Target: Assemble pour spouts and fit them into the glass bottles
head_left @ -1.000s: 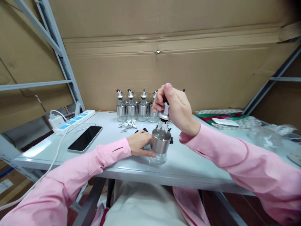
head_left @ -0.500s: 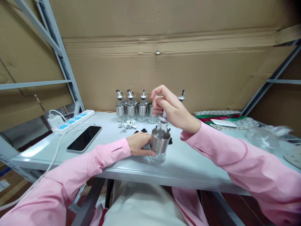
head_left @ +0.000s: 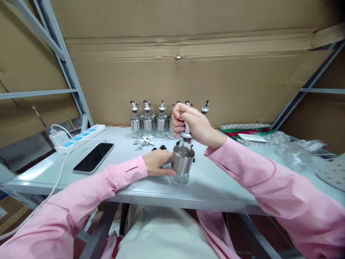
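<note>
A glass bottle with a steel sleeve [head_left: 183, 160] stands upright near the table's front edge. Closed round the pourer [head_left: 186, 130] on its top is my right hand [head_left: 190, 122]. My left hand [head_left: 159, 162] rests around the bottle's left side, thumb in front, its other fingers partly hidden behind. Behind the hands, several similar bottles [head_left: 148, 124] with pourers stand in a row. White-grey pourer pieces [head_left: 143, 141] lie in a small pile in front of them, and small black parts [head_left: 162, 147] lie just beyond my left hand.
A black phone [head_left: 94, 157] and a white power strip [head_left: 81, 138] with cables lie on the left of the table [head_left: 215, 190]. At the right are a patterned cloth with a white flat object [head_left: 252, 137] and clear plastic bags [head_left: 298, 156]. Cardboard [head_left: 188, 79] stands behind.
My right hand's raised fingers have curled down and closed round the pourer. My left hand keeps its place at the bottle. The whole view has shifted slightly.
</note>
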### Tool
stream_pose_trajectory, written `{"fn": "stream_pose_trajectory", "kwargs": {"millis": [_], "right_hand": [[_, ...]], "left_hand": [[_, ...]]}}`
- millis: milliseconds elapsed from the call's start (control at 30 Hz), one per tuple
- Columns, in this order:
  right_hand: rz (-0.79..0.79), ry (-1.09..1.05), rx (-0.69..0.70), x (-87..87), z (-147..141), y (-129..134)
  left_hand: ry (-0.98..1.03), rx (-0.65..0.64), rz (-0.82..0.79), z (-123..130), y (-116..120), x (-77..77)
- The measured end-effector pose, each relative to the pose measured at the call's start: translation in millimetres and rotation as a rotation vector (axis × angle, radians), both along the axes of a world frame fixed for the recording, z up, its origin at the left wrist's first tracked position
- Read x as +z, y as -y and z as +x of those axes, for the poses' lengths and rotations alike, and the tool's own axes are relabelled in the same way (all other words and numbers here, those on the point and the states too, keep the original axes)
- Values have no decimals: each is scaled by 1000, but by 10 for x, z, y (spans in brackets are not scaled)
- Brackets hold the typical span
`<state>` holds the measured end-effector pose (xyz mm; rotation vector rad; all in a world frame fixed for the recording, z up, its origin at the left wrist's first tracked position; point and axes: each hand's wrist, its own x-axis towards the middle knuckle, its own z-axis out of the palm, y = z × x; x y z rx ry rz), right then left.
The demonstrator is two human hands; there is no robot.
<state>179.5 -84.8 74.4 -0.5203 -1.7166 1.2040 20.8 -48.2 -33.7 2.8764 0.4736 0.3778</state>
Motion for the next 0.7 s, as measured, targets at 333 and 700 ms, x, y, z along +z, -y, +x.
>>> {"fn": "stream_pose_trajectory", "kwargs": {"millis": [333,700], "right_hand": [[37,-98,-68,-59,-12,22],[-51,-10,-88,-249,20,100]], "left_hand": [[0,9,-4,2,-4,-4],[8,-7,-25,-1,-4,-9]]}}
